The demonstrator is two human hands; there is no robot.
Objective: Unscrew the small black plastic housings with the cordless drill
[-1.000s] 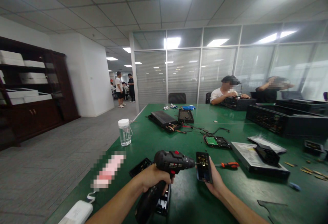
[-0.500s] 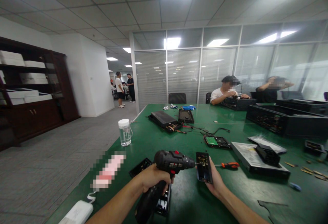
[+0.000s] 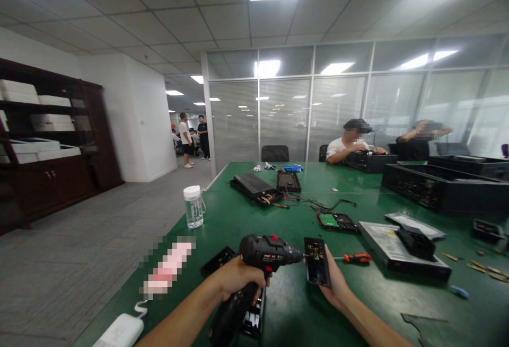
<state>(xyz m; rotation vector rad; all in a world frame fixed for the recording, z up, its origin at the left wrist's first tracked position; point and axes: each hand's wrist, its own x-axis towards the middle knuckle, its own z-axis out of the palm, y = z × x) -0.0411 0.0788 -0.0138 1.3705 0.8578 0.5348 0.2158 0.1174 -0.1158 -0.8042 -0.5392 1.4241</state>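
Note:
My left hand [image 3: 240, 279] is wrapped round the grip of a black cordless drill [image 3: 270, 254] with red buttons. The drill points right, its thin bit at the face of a small black electronic housing [image 3: 317, 267]. Gold-coloured parts show inside that housing. My right hand [image 3: 336, 281] holds the housing upright by its right side, fingers partly hidden behind it. Below the drill lies a black frame with openings [image 3: 253, 318], and a black tray-like part [image 3: 218, 261] sits behind my left wrist. An orange-handled screwdriver [image 3: 357, 258] lies just beyond my right hand.
A clear bottle [image 3: 193, 208] and a white power adapter [image 3: 121, 331] stand by the left table edge. Farther back are a black device with wires [image 3: 254, 187] and a green circuit board [image 3: 329, 220]. At right are a silver-topped drive [image 3: 387, 246] and large black cases [image 3: 441, 185]. A co-worker [image 3: 350, 143] sits across.
The view has tilted up very slightly. Both hands, the drill and the housing keep the same position against each other.

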